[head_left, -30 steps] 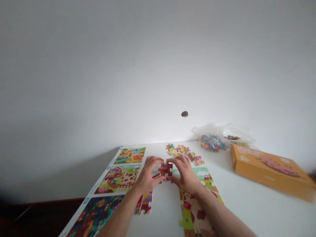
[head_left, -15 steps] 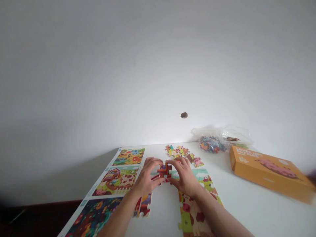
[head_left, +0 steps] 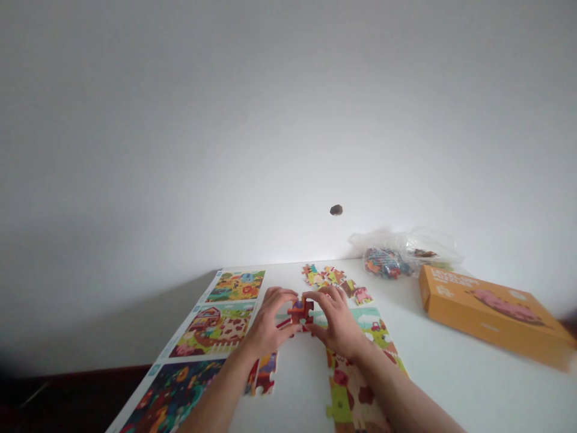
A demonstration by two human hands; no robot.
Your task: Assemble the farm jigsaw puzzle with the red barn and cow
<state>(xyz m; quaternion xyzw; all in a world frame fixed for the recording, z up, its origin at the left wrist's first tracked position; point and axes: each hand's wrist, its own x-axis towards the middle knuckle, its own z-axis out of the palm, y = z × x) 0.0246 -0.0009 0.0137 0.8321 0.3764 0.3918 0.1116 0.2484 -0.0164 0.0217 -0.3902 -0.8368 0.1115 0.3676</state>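
Head view, two hands (head_left: 269, 325) (head_left: 337, 322), red puzzle pieces (head_left: 298, 313), one box (head_left: 487, 310)

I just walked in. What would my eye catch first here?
Probably the orange box, bright against the white table on the right, with a pink pig on top. Next, in the middle, the left hand and right hand, with red puzzle pieces between their fingers. Then the dark spot on the pale wall beyond them.
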